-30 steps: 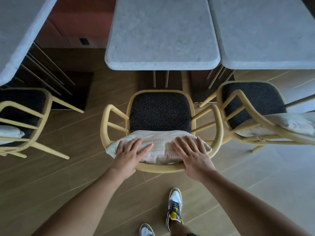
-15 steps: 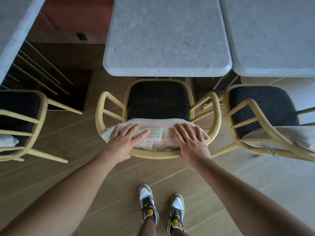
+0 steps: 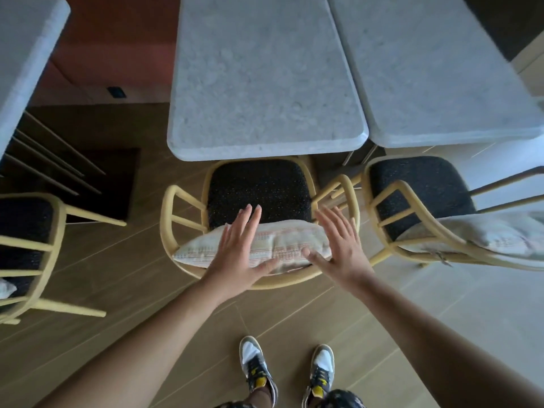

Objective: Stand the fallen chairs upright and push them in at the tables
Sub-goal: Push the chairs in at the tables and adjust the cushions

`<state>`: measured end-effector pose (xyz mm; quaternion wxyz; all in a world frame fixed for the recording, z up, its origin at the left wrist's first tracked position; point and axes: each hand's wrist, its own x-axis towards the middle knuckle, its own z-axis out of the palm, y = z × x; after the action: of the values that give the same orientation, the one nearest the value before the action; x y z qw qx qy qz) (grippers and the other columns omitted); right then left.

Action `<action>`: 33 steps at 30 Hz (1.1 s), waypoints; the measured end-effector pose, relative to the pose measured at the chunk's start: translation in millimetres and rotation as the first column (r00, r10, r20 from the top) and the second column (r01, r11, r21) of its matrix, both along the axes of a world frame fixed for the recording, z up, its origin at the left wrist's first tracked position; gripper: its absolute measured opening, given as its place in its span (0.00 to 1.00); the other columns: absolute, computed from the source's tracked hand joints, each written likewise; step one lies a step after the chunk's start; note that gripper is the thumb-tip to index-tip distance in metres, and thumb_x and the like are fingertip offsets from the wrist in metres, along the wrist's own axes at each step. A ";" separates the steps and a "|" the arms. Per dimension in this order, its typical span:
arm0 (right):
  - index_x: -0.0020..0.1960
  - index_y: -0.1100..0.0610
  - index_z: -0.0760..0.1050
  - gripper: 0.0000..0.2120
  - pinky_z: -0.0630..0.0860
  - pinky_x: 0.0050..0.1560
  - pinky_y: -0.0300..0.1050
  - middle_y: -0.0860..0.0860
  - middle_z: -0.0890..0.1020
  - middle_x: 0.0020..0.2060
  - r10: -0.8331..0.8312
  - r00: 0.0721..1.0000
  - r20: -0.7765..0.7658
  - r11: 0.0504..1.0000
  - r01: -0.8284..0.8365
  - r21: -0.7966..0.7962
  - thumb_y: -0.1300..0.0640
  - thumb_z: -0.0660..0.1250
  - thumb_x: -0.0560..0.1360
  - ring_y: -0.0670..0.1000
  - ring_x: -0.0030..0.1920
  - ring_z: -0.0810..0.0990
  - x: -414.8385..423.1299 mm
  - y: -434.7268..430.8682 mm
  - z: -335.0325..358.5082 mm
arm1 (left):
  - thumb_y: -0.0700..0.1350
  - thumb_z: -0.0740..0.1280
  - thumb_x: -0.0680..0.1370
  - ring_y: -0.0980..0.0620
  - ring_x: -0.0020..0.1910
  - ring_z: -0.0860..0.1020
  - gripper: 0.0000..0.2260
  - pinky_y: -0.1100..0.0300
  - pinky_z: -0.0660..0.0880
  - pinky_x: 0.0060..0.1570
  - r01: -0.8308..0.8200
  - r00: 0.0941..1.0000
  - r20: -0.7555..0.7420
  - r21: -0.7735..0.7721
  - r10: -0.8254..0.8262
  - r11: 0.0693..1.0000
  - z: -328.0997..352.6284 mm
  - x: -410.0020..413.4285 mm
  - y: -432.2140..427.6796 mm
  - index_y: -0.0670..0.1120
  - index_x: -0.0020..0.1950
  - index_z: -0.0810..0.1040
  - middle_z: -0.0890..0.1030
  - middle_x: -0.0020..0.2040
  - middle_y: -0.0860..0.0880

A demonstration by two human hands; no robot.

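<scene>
Standing chair [image 3: 259,195] at marble table [image 3: 265,83].

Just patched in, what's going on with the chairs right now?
A person stands behind the middle chair, which is upright with the front of its seat at the edge of the grey table. Both hands are open above the striped cushion on its backrest: the left hand and the right hand, neither gripping anything. The chair to the right also stands upright at its table, not fully tucked in.
</scene>
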<state>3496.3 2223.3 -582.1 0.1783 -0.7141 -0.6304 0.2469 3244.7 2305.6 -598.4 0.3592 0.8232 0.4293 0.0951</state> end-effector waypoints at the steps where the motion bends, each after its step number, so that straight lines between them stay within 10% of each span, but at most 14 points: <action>1: 0.85 0.50 0.56 0.50 0.52 0.83 0.70 0.54 0.60 0.85 -0.076 0.995 -0.061 0.995 0.079 0.055 0.18 0.45 0.75 0.58 0.86 0.54 7.7 -6.1 11.5 | 0.75 0.60 0.76 0.60 0.84 0.37 0.47 0.52 0.46 0.80 -0.058 0.994 0.097 -0.015 0.059 0.998 9.6 10.2 -5.8 0.62 0.85 0.36 0.39 0.87 0.59; 7: 0.84 0.51 0.59 0.44 0.62 0.80 0.69 0.55 0.64 0.83 -0.434 0.868 -0.243 0.876 0.469 0.111 0.27 0.56 0.76 0.58 0.84 0.60 88.6 -60.4 60.5 | 0.64 0.66 0.78 0.56 0.83 0.59 0.41 0.65 0.60 0.77 -0.152 0.943 0.298 -0.007 0.147 0.988 45.4 75.6 -41.3 0.50 0.86 0.54 0.57 0.83 0.57; 17: 0.84 0.54 0.61 0.39 0.59 0.82 0.64 0.57 0.66 0.82 -0.446 0.854 -0.270 0.862 0.491 0.128 0.36 0.63 0.79 0.59 0.84 0.59 259.1 -99.3 65.3 | 0.60 0.71 0.79 0.72 0.80 0.54 0.40 0.79 0.57 0.72 -0.140 0.935 0.328 -0.010 0.136 0.990 63.6 242.9 -70.0 0.54 0.85 0.55 0.57 0.83 0.62; 23: 0.84 0.50 0.61 0.42 0.63 0.79 0.70 0.55 0.68 0.81 -0.546 0.808 -0.222 0.813 0.575 0.094 0.28 0.56 0.76 0.60 0.82 0.64 426.2 -124.6 40.9 | 0.65 0.68 0.77 0.48 0.84 0.61 0.42 0.44 0.64 0.80 -0.262 0.913 0.292 -0.117 0.285 0.958 43.5 387.8 -104.4 0.50 0.85 0.56 0.60 0.85 0.49; 33: 0.84 0.50 0.61 0.39 0.57 0.81 0.72 0.53 0.66 0.83 -0.489 0.868 -0.086 0.872 0.490 -0.012 0.32 0.60 0.79 0.59 0.84 0.59 534.3 -160.3 1.1 | 0.46 0.77 0.78 0.52 0.79 0.62 0.40 0.46 0.67 0.76 -0.429 0.881 0.182 -0.079 0.437 0.900 3.2 509.4 -154.2 0.46 0.84 0.60 0.65 0.83 0.43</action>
<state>4030.6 2063.0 -581.0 0.2654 -0.8382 -0.4220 0.2211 3754.1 2151.4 -595.2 0.3841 0.6866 0.5666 0.2452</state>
